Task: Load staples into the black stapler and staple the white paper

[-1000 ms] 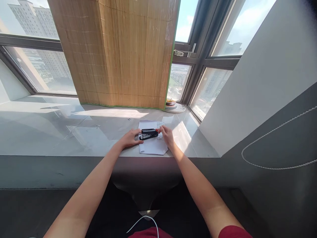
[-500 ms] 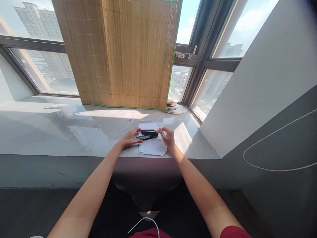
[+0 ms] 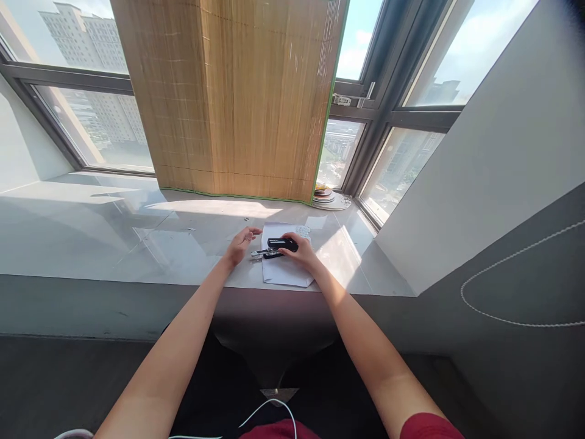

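Since the earlier frame, our left hand [image 3: 241, 243] has lifted off, fingers spread. Our right hand [image 3: 299, 251] now grips the black stapler [image 3: 280, 246] on the paper [image 3: 287, 272], windowsill [image 3: 137, 235]. Stacked plates [image 3: 329, 197] stand well apart.

- stapler [image 3: 282, 245]: black plastic body, slightly glossy; bare metal strip sticking out on its left
- paper sheet [image 3: 287, 270]: white, matt
- sill [image 3: 137, 238]: polished stone look, glossy, reflective
- blind [image 3: 237, 97]: woven bamboo slats, matt, green cloth edging

Black stapler [image 3: 280, 246] lying flat, half across white paper [image 3: 286, 271]; metal tray protruding.
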Motion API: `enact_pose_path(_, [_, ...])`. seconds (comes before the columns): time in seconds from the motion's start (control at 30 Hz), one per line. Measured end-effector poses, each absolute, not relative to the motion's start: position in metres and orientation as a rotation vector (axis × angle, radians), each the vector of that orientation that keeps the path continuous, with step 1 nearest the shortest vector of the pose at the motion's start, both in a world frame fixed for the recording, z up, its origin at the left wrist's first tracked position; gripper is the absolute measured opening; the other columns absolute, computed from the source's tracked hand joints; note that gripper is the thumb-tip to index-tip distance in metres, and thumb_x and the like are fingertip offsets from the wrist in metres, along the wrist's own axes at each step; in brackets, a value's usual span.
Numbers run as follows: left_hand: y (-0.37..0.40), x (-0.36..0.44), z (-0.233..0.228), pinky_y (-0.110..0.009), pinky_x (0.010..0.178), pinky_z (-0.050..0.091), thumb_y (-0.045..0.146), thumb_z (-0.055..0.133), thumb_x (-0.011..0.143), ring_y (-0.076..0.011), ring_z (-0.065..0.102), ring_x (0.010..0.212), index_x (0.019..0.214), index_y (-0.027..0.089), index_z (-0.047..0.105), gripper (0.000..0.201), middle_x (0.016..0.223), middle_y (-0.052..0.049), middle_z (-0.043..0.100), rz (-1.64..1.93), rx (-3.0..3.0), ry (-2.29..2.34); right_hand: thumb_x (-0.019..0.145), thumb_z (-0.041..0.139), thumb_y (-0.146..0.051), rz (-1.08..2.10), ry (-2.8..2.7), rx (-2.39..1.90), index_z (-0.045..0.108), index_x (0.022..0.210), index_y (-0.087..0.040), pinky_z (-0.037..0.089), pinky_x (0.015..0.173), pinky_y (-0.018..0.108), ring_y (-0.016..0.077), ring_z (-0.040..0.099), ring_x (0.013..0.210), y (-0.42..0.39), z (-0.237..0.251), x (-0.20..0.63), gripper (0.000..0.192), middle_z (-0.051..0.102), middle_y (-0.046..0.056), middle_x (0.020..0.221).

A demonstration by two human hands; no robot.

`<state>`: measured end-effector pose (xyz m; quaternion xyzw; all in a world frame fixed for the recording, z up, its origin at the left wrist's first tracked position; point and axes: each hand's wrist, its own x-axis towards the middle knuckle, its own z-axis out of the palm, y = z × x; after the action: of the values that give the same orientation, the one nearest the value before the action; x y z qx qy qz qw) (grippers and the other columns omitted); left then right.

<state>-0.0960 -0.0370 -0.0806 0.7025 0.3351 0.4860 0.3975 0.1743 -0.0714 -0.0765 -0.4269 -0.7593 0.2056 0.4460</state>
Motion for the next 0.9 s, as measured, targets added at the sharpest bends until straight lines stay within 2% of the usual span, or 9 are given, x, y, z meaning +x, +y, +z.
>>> enact_pose_path(0.13, [-0.034,-0.094,-0.084,-0.052,0.113,0.048,0.072,0.052,0.097,-0.0317,0.065,0.126,0.117,0.016,0.068,0.062,0.128,-0.018,0.071,1.3,1.622,0.84,0.088,0.072,-0.029,0.316,-1.934,-1.032,0.07,0.112,-0.024,0.053,0.087,0.04,0.026,0.066,0.097,-0.07,-0.083,0.173,0.025,0.072,0.007,0.104])
enact_pose_path(0.23, [-0.031,-0.094,-0.087,-0.053,0.114,0.048,0.072,0.06,0.091,-0.0317,0.067,0.124,0.114,0.016,0.066,0.061,0.127,-0.018,0.071,1.345,1.509,0.861,0.093,0.068,-0.027,0.072,-1.87,-1.007,0.068,0.111,-0.024,0.053,0.085,0.04,0.0265,0.062,0.096,-0.075,-0.083,0.173,0.018,0.067,0.008,0.1])
enact_pose_path(0.4, [-0.034,-0.097,-0.083,-0.051,0.11,0.053,0.053,0.082,0.082,-0.0309,0.071,0.12,0.117,0.015,0.064,0.054,0.137,-0.019,0.067,1.175,1.416,0.837,0.098,0.057,-0.018,-0.298,-1.866,-0.972,0.067,0.116,-0.024,0.049,0.092,0.046,0.0281,0.057,0.097,-0.083,-0.083,0.175,0.021,0.064,0.01,0.1])
enact_pose_path(0.5, [-0.041,-0.098,-0.075,-0.048,0.104,0.058,0.047,0.084,0.084,-0.0294,0.074,0.114,0.123,0.015,0.064,0.054,0.137,-0.02,0.068,1.023,1.368,0.807,0.098,0.053,-0.011,-0.455,-1.939,-0.921,0.067,0.116,-0.024,0.047,0.094,0.047,0.0275,0.057,0.099,-0.086,-0.08,0.172,0.027,0.066,0.01,0.101])
enact_pose_path(0.6, [-0.047,-0.097,-0.068,-0.044,0.097,0.062,0.052,0.081,0.086,-0.0267,0.077,0.105,0.122,0.015,0.066,0.053,0.13,-0.018,0.071,0.922,1.371,0.823,0.099,0.051,-0.008,-0.549,-2.037,-0.867,0.068,0.115,-0.024,0.045,0.096,0.044,0.0252,0.058,0.1,-0.088,-0.078,0.168,0.028,0.069,0.008,0.104])
enact_pose_path(0.7, [-0.048,-0.096,-0.066,-0.04,0.091,0.064,0.055,0.084,0.083,-0.0232,0.077,0.095,0.112,0.014,0.069,0.053,0.117,-0.015,0.076,0.899,1.413,0.844,0.101,0.05,-0.007,-0.595,-2.144,-0.82,0.069,0.113,-0.026,0.044,0.099,0.043,0.0224,0.059,0.098,-0.09,-0.077,0.164,0.029,0.07,0.006,0.103])
enact_pose_path(0.8, [-0.046,-0.096,-0.068,-0.038,0.09,0.064,0.056,0.088,0.077,-0.0214,0.076,0.09,0.103,0.013,0.07,0.054,0.105,-0.013,0.079,0.925,1.423,0.863,0.103,0.051,-0.009,-0.612,-2.193,-0.808,0.069,0.113,-0.028,0.044,0.102,0.043,0.021,0.06,0.099,-0.091,-0.079,0.163,0.028,0.071,0.005,0.105])
enact_pose_path(0.9, [-0.043,-0.096,-0.071,-0.038,0.09,0.064,0.061,0.086,0.077,-0.021,0.076,0.087,0.097,0.013,0.07,0.055,0.101,-0.012,0.078,0.939,1.422,0.869,0.103,0.051,-0.011,-0.622,-2.191,-0.823,0.069,0.113,-0.029,0.044,0.102,0.043,0.021,0.059,0.101,-0.091,-0.079,0.164,0.026,0.071,0.005,0.107])
